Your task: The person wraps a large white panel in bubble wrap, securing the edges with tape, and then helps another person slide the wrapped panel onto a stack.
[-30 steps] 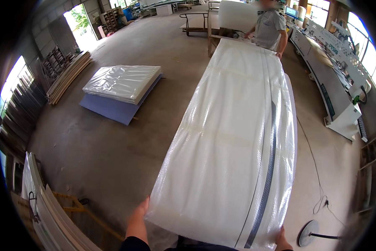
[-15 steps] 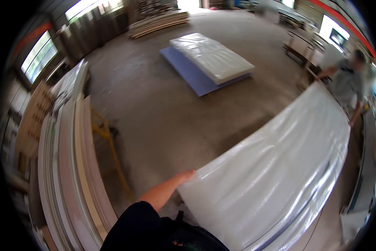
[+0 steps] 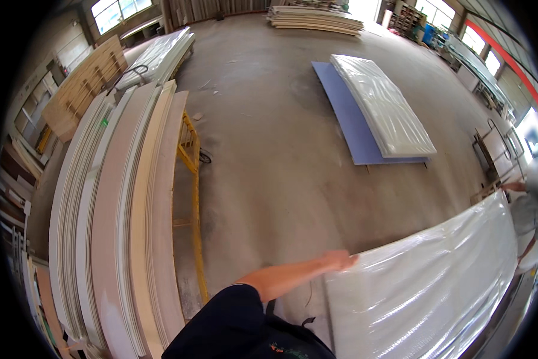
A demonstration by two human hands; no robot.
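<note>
At the lower right, a large flat panel (image 3: 424, 287) is wrapped in shiny clear plastic, with bubble-wrap texture. My left hand (image 3: 339, 260) has its fingers closed on the far corner at the panel's near end; the fingertips are blurred and partly hidden. My left arm, in a dark sleeve, reaches across to it. At the panel's other end a co-worker (image 3: 529, 209) in grey stands at the right rim, hands at two of its corners. My right hand does not show.
On the left, long boards (image 3: 116, 239) stand on a yellow trolley frame (image 3: 195, 227). Ahead on the floor lies a stack of plastic-wrapped panels (image 3: 385, 107) on a blue-purple sheet (image 3: 346, 119). More boards (image 3: 314, 21) lie at the back. A metal-railed cart (image 3: 496, 149) stands behind the co-worker.
My view has swung left, so the floor stack, wrapped panel and co-worker appear further right, and more of the left boards shows. My left hand keeps its hold on the panel's corner.
</note>
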